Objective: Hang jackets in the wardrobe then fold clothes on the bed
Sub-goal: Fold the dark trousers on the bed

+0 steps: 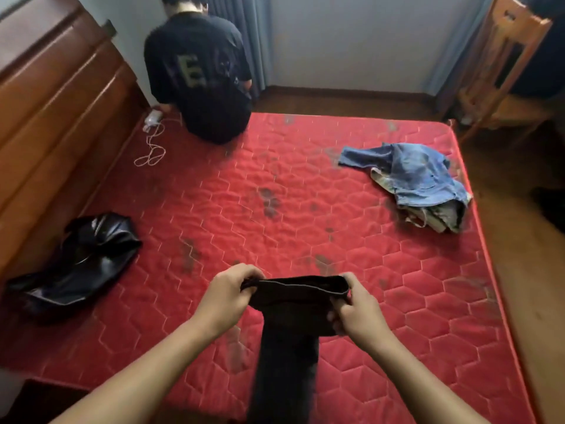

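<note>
Grip: our left hand (pixel 232 296) and right hand (pixel 357 309) clamped fingers (pixel 244 274) on the long black cloth garment (pixel 293 328), at its top edge.
Axis: hung lengthwise toward us.

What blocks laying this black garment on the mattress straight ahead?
Nothing visible: left hand and right hand hold the black garment over bare mattress; shiny black bundle lies far left, denim pile far right.

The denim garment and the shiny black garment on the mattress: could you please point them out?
denim garment (pixel 419 175): head view, middle of its blue panel.
shiny black garment (pixel 88 258): head view, its crumpled middle.
</note>
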{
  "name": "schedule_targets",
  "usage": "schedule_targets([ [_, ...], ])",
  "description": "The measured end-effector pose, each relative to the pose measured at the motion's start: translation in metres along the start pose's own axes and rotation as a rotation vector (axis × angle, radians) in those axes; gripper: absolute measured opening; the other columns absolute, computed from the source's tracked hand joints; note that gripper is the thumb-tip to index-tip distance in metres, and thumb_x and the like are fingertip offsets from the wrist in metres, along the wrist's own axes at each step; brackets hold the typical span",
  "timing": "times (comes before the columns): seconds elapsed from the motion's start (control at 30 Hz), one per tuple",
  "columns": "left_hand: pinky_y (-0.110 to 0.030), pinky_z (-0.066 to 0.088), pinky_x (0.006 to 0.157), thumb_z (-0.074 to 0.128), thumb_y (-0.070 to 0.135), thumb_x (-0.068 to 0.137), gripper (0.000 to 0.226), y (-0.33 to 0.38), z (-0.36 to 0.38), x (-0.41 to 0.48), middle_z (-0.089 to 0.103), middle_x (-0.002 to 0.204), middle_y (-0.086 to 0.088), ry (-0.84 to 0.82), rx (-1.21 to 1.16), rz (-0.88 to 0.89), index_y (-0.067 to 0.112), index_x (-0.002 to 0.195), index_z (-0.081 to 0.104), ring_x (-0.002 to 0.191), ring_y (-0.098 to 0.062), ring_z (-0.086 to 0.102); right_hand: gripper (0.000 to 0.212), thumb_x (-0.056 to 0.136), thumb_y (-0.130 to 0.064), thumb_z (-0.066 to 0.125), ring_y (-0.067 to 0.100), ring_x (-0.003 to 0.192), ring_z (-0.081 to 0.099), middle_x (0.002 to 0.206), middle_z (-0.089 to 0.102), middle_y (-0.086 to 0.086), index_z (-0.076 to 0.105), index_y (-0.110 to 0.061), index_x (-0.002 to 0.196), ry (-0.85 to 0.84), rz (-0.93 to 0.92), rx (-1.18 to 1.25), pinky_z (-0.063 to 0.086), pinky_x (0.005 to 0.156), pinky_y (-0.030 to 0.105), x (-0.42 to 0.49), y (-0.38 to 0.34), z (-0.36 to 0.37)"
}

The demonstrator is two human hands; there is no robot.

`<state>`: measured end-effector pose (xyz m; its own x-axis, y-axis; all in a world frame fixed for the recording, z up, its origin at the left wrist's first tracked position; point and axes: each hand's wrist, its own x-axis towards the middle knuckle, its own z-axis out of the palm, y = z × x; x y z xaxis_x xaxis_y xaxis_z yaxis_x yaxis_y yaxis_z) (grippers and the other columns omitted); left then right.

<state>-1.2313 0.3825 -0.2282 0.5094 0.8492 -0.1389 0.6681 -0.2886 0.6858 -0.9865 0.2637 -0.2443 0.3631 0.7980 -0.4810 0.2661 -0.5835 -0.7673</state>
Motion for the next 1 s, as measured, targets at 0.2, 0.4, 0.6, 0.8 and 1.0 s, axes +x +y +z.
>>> schedule_targets([
  [0.2, -0.036, 0.053, 0.086, 0.065, -0.006, 0.079, 0.034, -0.036, 0.005, 0.126, 0.071, 0.096, 0.007, -0.027, 0.098, 0.022, 0.022, 0.098, 0.070, 0.093, -0.016, 0.067, 0.037, 0.086, -0.003, 0.056, 0.020, 0.066, 0.063, 0.074, 0.069, 0.004, 0.054, -0.039, 0.094, -0.012, 0.055, 0.105, 0.051, 0.059, 0.038, 0.135, -0.016, 0.010],
  [0.4, -0.031, 0.030, 0.114, 0.067, 0.023, 0.093, 0.072, -0.058, 0.015, 0.280, 0.038, 0.153, -0.007, 0.210, -0.177, -0.200, 0.027, 0.156, 0.033, 0.140, -0.018, 0.039, 0.077, 0.100, -0.010, 0.060, 0.015, 0.120, 0.059, 0.138, 0.055, 0.002, 0.017, -0.024, 0.162, 0.018, -0.116, 0.230, 0.045, 0.088, 0.014, 0.273, -0.074, 0.001],
  [0.6, -0.024, 0.013, 0.118, 0.056, 0.022, 0.101, 0.062, -0.190, 0.168, 0.194, 0.027, 0.161, -0.015, -0.103, -0.074, -0.330, 0.017, 0.157, 0.032, 0.151, -0.022, 0.023, 0.065, 0.097, -0.046, 0.053, 0.034, 0.144, 0.038, 0.153, 0.045, 0.017, 0.044, -0.011, 0.151, -0.017, -0.086, -0.430, 0.029, 0.120, 0.043, 0.284, 0.115, 0.101],
  [0.8, -0.045, 0.017, 0.125, 0.047, 0.032, 0.105, 0.062, -0.290, 0.279, 0.166, 0.004, 0.168, -0.012, -0.198, 0.092, -0.372, 0.026, 0.160, 0.020, 0.155, -0.029, 0.007, 0.066, 0.100, -0.058, 0.043, 0.033, 0.156, 0.010, 0.169, 0.014, 0.011, 0.033, -0.028, 0.158, -0.054, -0.190, -0.820, 0.024, 0.122, 0.057, 0.303, 0.242, 0.171],
  [1.0, -0.044, 0.011, 0.124, 0.040, 0.047, 0.104, 0.067, -0.344, 0.364, 0.206, -0.013, 0.168, -0.013, -0.105, 0.398, -0.088, 0.034, 0.161, 0.009, 0.156, -0.029, -0.007, 0.078, 0.094, -0.073, 0.028, 0.039, 0.156, -0.004, 0.171, 0.002, 0.012, 0.015, -0.036, 0.161, 0.039, -0.284, -1.023, 0.006, 0.117, 0.073, 0.374, 0.290, 0.234],
])
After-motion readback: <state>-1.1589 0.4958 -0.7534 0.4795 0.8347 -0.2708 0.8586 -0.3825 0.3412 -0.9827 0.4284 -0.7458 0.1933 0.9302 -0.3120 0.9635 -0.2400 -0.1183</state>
